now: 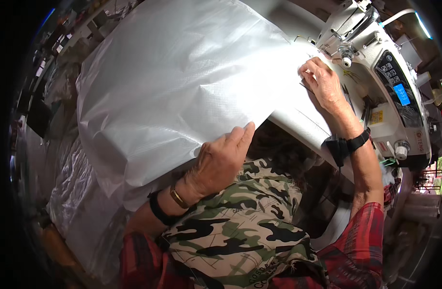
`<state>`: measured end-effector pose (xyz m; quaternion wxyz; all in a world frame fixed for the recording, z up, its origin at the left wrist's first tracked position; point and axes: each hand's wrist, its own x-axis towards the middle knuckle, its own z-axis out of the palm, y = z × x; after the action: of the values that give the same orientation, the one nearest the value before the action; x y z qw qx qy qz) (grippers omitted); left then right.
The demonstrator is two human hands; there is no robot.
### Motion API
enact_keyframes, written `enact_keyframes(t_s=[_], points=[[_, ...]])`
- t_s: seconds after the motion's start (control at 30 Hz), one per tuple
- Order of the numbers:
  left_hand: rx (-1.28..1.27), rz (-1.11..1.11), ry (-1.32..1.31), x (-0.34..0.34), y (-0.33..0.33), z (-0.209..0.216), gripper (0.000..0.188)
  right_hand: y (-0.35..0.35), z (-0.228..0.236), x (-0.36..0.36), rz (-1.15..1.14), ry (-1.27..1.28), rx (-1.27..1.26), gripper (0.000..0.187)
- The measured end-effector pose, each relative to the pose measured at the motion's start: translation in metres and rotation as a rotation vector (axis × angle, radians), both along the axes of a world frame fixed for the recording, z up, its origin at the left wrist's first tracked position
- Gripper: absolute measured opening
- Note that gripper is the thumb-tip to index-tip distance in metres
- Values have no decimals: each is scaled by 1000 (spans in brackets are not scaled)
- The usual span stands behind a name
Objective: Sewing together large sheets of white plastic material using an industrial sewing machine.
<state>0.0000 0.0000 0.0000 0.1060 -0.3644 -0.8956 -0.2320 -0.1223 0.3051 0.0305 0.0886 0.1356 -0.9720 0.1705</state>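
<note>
In the head view a large white sheet (pixel 168 91) spreads across the upper left and middle, thin and glossy like plastic, with a fine grid showing in its surface, soft creases running through it and a sharp raised fold near its middle. It lies in front of the person, beyond the camouflage apron (pixel 235 226), and its right part reaches over the white work surface (pixel 303 123) beside the sewing machine (pixel 370 62). Strong light bleaches that right part, so its border with the work surface is hard to make out; the top of the sheet is cut off by the picture's rim, and at lower left it blends into crumpled translucent plastic (pixel 76 178). The left hand (pixel 221 156) grasps the sheet's near edge, its fingers slanting up and to the right and its thumb out of sight. The right hand (pixel 324 86) is near the front of the machine, thumb and forefinger drawn together, but in the glare I cannot tell whether they pinch the sheet or something thin. The near edge climbs from lower left toward the right, ending in a corner that points right, just past the left hand; with the top cropped, the long axis cannot be settled
</note>
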Motion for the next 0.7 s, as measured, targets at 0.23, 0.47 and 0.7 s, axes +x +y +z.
enact_keyframes(t_s=[0.23,0.47,0.7], points=[[264,-27,-147,-15,-1,2,47,-40,-10,43,380,204,-115,24],[507,-77,-353,-25,-3,11,35,-41,-5,41,581,254,-5,23],[501,-17,-307,-25,4,9,20,-36,0,30,449,231,59,14]])
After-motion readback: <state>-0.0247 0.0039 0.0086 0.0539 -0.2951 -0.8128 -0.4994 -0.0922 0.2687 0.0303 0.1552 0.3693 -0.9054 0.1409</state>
